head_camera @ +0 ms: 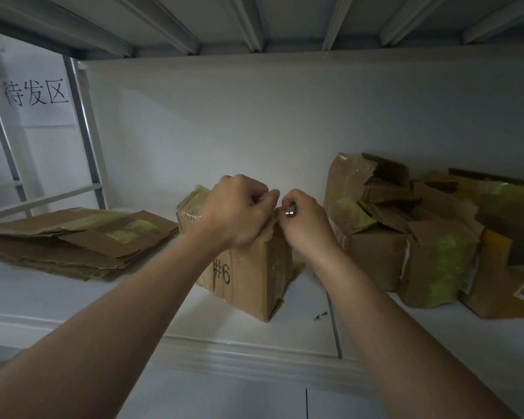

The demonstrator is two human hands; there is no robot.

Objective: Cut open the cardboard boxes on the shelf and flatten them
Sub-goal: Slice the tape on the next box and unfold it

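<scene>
A taped brown cardboard box (248, 276) marked "#6" stands upright in the middle of the white shelf (73, 300). My left hand (239, 210) grips its top edge with curled fingers. My right hand (303, 219) sits at the same top edge, just right of the left, and pinches a small metal cutter (290, 211) against the tape. The box's top face is hidden behind both hands. Several flattened boxes (76, 237) lie stacked on the shelf to the left.
More brown boxes (406, 234) with torn flaps and yellow tape crowd the shelf's right side. Small scraps (319, 316) lie near the shelf's front edge. A paper sign (37, 92) hangs beyond the left upright, and another shelf is close overhead.
</scene>
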